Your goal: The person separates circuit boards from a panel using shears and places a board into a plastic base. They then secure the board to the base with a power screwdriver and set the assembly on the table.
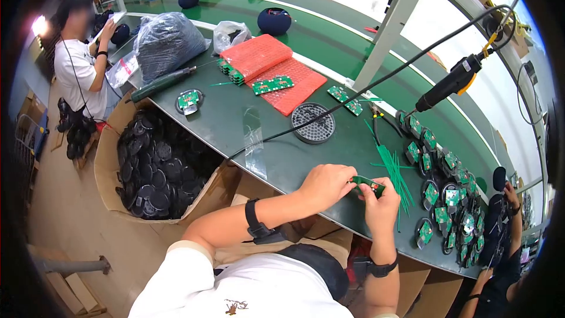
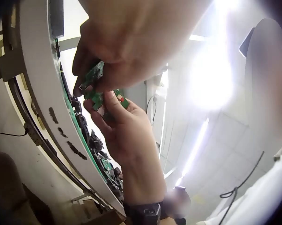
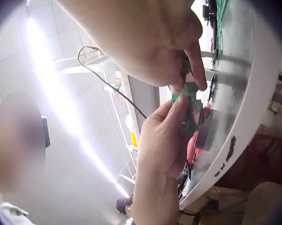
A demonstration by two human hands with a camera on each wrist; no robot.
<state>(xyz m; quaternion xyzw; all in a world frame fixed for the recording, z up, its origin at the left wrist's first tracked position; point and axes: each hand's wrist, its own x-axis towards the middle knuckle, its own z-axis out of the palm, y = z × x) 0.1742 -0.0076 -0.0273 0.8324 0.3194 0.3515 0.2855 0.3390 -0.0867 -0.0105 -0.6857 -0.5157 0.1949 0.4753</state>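
Above the front edge of the green-topped table, both hands hold a small green circuit board (image 1: 369,184) between them. My left hand (image 1: 327,187) pinches its left end, and the right hand (image 1: 381,205) grips the other end with the thumb on top. In the left wrist view the board (image 2: 97,99) is partly covered by fingers. From the right wrist, the board (image 3: 191,110) shows notched edges, with the right thumb pressed flat on its face. To the right of the hands lie thin green strips (image 1: 395,174) and many black round parts bearing green boards (image 1: 452,197).
A black electric screwdriver (image 1: 450,85) hangs over the right side, its cable crossing the table. Cutting pliers (image 1: 382,122), a round gridded dish (image 1: 313,122) and red bubble wrap (image 1: 303,85) lie behind. A carton (image 1: 103,182) of black round parts stands left. Other people work at both sides.
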